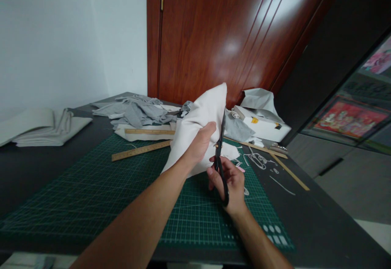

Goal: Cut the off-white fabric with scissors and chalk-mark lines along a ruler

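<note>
My left hand [200, 142] grips a piece of white fabric [198, 116], holding it up above the green cutting mat [195, 216]. The fabric rises to a point at its top. Black scissors [218, 148] are in my right hand [230, 179], with my fingers around the handles. Their blades point upward along the fabric's right edge; whether they are parted cannot be made out. Below the blades, a small white scrap [230, 151] lies near the fabric's lower right.
Folded cream fabric [58, 128] lies at the left, grey cloth [137, 112] at the back. A wooden ruler [140, 151] rests on the mat; other rulers lie around. A white box [265, 126] and white cord [259, 159] are at the right.
</note>
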Available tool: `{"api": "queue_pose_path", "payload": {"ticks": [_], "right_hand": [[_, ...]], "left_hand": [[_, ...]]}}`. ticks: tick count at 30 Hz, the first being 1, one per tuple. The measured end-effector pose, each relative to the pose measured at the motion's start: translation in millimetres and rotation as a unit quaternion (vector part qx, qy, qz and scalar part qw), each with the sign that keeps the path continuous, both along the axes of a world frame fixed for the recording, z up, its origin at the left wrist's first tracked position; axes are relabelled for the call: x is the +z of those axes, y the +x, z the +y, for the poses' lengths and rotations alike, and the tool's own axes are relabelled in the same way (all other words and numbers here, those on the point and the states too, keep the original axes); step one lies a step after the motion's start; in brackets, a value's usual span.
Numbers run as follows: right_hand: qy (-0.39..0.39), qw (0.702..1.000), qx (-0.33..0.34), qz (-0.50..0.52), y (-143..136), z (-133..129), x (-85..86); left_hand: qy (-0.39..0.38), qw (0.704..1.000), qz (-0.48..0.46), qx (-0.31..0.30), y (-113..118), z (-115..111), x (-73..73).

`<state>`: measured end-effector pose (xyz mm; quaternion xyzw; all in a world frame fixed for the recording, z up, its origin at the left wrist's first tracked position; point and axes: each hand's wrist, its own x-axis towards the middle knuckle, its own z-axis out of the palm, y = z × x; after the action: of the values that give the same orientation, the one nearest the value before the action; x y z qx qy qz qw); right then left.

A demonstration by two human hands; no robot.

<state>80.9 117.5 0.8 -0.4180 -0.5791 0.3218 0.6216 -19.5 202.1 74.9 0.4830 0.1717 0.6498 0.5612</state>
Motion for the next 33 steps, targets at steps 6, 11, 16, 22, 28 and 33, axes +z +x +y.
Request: {"api": "queue_pose_path", "payload": {"ticks": [6,11,16,22,28,33], "right_hand": [[-0.001,1.0,0.01,-0.009,0.5,-2.4,3.1],[0.001,1.0,0.016,-0.012,1.0,-2.6,1.8],[0.0,1.0,0.016,-0.016,1.8,-2.8,-0.1],[-0.003,1.0,0.017,-0.015,2.0,-1.3,-0.9],[-0.002,1.0,0.019,-0.016,2.2,-0.9,-2.0],[-0.002,1.0,0.017,-0.019,2.0,-1.8,-1.9]], "left_hand": [[-0.002,1.0,-0.003,0.003,1.0,0.5,-0.7],[-0.002,1.0,-0.004,0.004,0.9,-1.7,0.4],[0.002,1.0,0.0,0.006,0.6,-1.8,0.7],[0.0,1.0,0.01,0.01,0.6,-1.9,0.6],[-0.002,1.0,0.012,0.011,1.0,-2.2,-0.4],[-0.004,1.0,0.014,0.009,0.5,-0.9,-0.7]]}}
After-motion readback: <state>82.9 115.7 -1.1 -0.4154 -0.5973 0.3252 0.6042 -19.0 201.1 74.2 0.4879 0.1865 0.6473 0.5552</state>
